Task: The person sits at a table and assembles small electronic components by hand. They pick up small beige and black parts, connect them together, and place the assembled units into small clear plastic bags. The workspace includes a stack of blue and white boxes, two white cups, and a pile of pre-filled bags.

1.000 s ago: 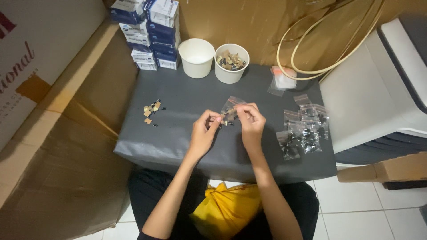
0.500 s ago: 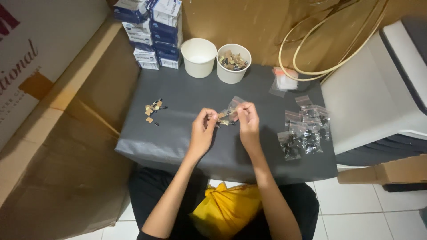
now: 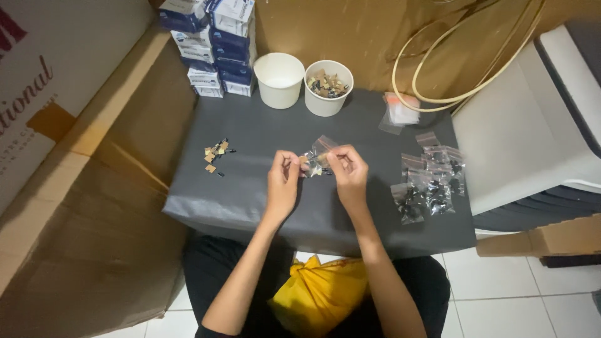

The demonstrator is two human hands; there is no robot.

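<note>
Over the middle of the dark table (image 3: pixel 250 194), the left hand (image 3: pixel 283 183) and right hand (image 3: pixel 348 175) pinch a small clear bag (image 3: pixel 318 156) between their fingertips; it seems to hold small dark parts. On the table, loose parts (image 3: pixel 216 155) lie left of the hands and filled bags (image 3: pixel 429 183) to the right. Behind the hands stand an empty white cup (image 3: pixel 279 80) and a cup of parts (image 3: pixel 328 87), with stacked boxes (image 3: pixel 213 47) at the far left corner.

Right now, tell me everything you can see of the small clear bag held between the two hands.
The small clear bag is thin, see-through plastic, crinkled and glinting. It holds a few small dark and tan pieces, too small to tell apart. It is lifted just above the dark grey table, near its middle. The left hand pinches its left side, the right hand its right; its top corner sticks up between them.
</note>
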